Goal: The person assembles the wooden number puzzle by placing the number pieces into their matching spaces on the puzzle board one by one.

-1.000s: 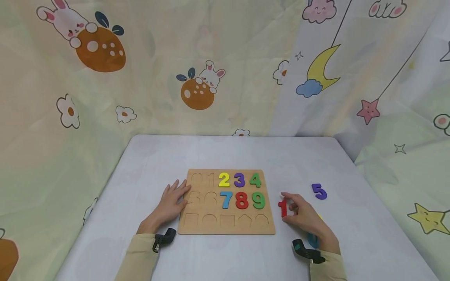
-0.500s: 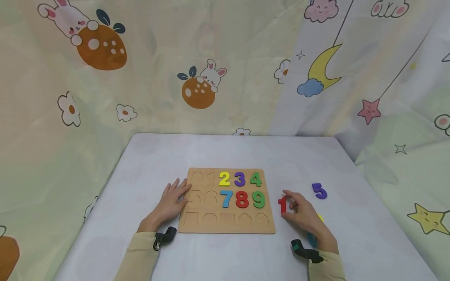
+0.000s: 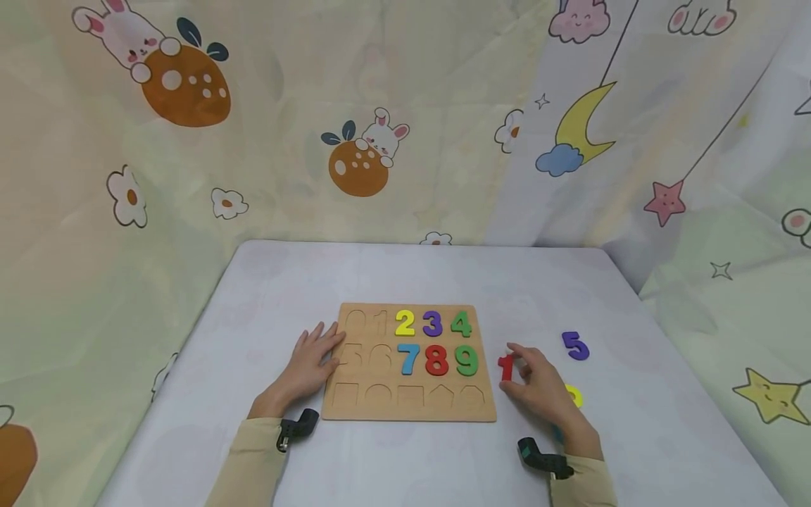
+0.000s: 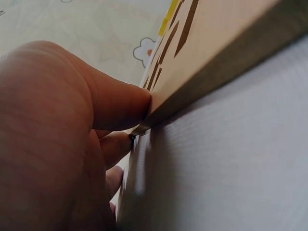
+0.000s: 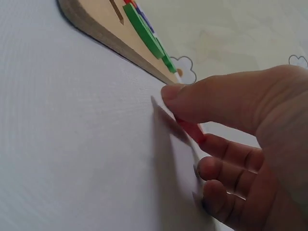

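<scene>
In the head view my left hand (image 3: pixel 308 364) lies along the left edge of a wooden number puzzle board (image 3: pixel 360 407), fingers extended. The left wrist view shows its thumb (image 4: pixel 120 103) touching the board's edge. Just right of the board, my right hand (image 3: pixel 543 384) pinches a red number 1 (image 3: pixel 505 367) between thumb and fingers. In the right wrist view the red piece (image 5: pixel 190 130) is mostly hidden behind the thumb, with a shadow on the table below. Seated in the board are the yellow 2 (image 3: pixel 405 323), purple 3 (image 3: pixel 432 324), green 4 (image 3: pixel 461 324), blue 7 (image 3: pixel 408 359), red 8 (image 3: pixel 436 360) and green 9 (image 3: pixel 467 360).
On the white table (image 3: pixel 393 465), a purple 5 (image 3: pixel 575 346) lies beyond my right hand. A yellow piece (image 3: pixel 575 396) and a blue piece (image 3: pixel 557 434) are partly hidden by that hand and wrist. A patterned cloth (image 3: pixel 272 141) hangs behind the table.
My right hand has shifted slightly left toward the board with the red number 1, uncovering more of the yellow piece. The left hand stays at the board's edge.
</scene>
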